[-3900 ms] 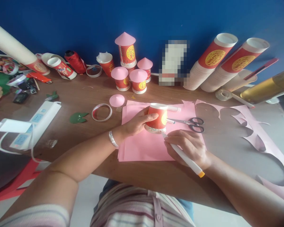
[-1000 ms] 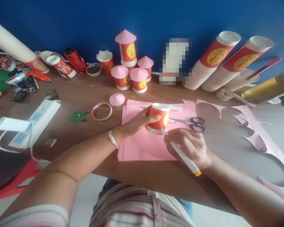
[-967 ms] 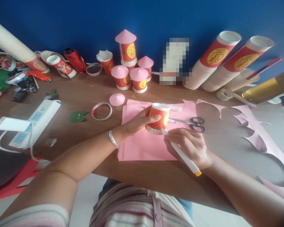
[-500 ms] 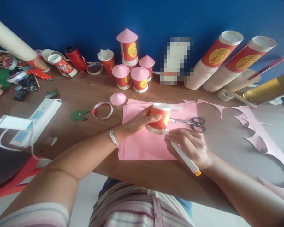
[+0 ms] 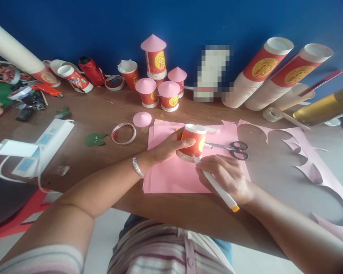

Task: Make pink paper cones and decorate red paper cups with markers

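My left hand [image 5: 167, 147] grips a red paper cup [image 5: 193, 140] that stands upside down on a stack of pink paper [image 5: 171, 175]. My right hand [image 5: 227, 177] is closed on a white pen with an orange end [image 5: 219, 189]; the pen's tip touches the paper at the cup's base, on its near right side. Black-handled scissors [image 5: 231, 147] lie on the pink paper just behind my right hand. A white pen cap or second marker [image 5: 211, 130] lies behind the cup.
Several red cups with pink cone lids [image 5: 157, 85] stand at the back. Stacks of cups [image 5: 260, 72] lie at the right by a gold roll [image 5: 322, 106]. A power strip [image 5: 42, 146], tape ring [image 5: 123, 133], loose pink cone [image 5: 142, 119] and cut-out pink sheet [image 5: 311, 160] lie around.
My right hand and the pen have slid a little to the left around the cup's base. The cup, tilted slightly since the oldest frame, stays under my left hand.
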Available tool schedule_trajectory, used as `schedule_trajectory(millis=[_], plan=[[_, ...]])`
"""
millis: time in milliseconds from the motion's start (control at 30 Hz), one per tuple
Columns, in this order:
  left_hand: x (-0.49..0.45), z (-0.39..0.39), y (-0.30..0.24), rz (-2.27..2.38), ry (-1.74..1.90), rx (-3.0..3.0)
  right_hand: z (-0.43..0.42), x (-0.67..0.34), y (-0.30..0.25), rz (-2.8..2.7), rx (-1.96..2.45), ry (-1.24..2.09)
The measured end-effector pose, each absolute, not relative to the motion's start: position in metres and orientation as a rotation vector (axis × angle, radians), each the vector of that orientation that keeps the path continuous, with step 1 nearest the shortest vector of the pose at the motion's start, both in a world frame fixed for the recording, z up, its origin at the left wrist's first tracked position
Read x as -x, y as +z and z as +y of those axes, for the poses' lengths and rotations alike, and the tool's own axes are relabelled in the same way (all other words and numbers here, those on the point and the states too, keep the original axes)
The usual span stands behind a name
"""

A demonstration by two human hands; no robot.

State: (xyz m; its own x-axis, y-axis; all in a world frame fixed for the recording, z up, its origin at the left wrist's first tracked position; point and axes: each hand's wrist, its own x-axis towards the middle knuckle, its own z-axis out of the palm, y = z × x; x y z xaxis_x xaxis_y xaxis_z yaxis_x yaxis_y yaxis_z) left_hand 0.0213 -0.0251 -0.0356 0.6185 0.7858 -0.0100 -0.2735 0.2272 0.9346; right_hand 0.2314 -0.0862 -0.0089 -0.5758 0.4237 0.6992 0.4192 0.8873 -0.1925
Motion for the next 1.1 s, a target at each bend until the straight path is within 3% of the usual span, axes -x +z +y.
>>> schedule_trajectory(millis=[1100], plan=[[-0.020,-0.025,-0.036,0.566,0.773,-1.082,-0.076,-0.234,-0.005,-2.152,0.648,-0.113]])
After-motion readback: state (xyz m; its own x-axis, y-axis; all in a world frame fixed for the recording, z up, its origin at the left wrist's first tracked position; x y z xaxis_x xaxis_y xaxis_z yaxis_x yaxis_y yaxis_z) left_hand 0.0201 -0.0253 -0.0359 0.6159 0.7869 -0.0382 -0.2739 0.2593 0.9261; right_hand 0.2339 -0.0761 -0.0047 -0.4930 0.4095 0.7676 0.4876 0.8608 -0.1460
